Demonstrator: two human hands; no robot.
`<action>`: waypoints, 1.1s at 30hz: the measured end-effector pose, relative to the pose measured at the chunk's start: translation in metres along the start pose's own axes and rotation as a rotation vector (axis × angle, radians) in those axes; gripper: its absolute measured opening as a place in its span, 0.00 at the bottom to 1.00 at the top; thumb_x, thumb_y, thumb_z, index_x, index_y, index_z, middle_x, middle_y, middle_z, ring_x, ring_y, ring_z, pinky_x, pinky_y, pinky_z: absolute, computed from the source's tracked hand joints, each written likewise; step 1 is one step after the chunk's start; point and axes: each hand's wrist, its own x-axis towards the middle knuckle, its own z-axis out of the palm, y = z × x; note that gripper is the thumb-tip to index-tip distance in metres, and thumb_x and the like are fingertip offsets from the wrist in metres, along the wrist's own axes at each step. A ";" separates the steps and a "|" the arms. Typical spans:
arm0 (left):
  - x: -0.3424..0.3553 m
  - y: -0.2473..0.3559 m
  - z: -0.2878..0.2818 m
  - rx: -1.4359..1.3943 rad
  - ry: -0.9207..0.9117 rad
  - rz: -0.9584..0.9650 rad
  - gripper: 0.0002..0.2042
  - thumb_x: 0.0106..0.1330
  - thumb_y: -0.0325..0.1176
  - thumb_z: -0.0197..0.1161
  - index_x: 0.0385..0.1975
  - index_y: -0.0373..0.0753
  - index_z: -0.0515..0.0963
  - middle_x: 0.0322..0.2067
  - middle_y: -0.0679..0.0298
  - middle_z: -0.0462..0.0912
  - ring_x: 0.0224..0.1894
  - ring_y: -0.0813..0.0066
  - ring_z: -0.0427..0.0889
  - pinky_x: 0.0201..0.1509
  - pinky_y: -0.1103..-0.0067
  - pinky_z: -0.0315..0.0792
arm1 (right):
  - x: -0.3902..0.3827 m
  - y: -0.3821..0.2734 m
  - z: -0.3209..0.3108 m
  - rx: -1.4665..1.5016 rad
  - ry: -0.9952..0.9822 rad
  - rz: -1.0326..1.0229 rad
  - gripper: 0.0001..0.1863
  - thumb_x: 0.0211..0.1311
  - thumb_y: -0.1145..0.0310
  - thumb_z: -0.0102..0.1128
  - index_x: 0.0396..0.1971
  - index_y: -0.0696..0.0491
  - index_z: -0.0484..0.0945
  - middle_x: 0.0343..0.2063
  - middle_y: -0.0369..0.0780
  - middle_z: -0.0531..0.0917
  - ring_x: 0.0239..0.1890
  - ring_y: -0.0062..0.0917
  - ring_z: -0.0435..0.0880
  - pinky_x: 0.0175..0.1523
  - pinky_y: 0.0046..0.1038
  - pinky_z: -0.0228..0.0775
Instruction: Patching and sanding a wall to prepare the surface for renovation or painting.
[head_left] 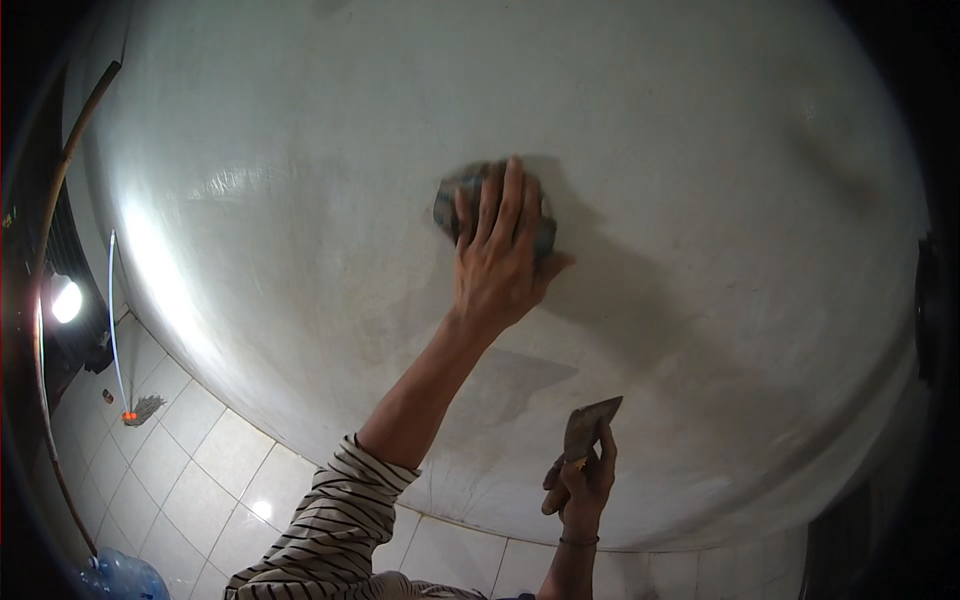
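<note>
With fingers outstretched, my left hand presses a dark, patterned cloth flat against a large pale smooth wall surface. The cloth shows beyond the fingertips and at both sides of the hand; the palm hides the rest. Lower and to the right, my right hand grips a putty knife. Its broad blade points up and slightly right, apart from the cloth. My fingers mostly cover its handle. Damp-looking darker smudges and shadows mark the surface around both hands.
White floor tiles run along the surface's lower edge. To the left are a mop with grey strands, a lit lamp and a long brown pole. A blue plastic water bottle is at the lower left.
</note>
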 end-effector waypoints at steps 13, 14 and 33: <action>-0.032 0.035 0.010 -0.109 -0.058 0.006 0.43 0.48 0.45 0.67 0.61 0.30 0.56 0.65 0.46 0.48 0.66 0.41 0.49 0.62 0.45 0.45 | 0.011 -0.009 -0.012 -0.107 0.060 -0.012 0.35 0.55 0.73 0.55 0.64 0.56 0.53 0.23 0.37 0.75 0.20 0.19 0.73 0.25 0.24 0.69; -0.037 0.038 0.015 -0.090 -0.037 -0.022 0.43 0.49 0.46 0.67 0.61 0.30 0.56 0.65 0.46 0.48 0.66 0.43 0.49 0.63 0.45 0.45 | 0.014 -0.010 -0.013 -0.136 0.084 -0.047 0.34 0.56 0.72 0.55 0.64 0.56 0.54 0.23 0.37 0.75 0.20 0.19 0.73 0.25 0.24 0.69; -0.069 -0.069 -0.015 0.005 -0.127 0.010 0.41 0.59 0.67 0.39 0.63 0.38 0.59 0.67 0.57 0.51 0.69 0.54 0.46 0.67 0.49 0.31 | 0.075 -0.061 0.070 -1.116 0.092 -0.462 0.30 0.59 0.67 0.56 0.62 0.42 0.59 0.35 0.50 0.73 0.34 0.46 0.77 0.35 0.40 0.73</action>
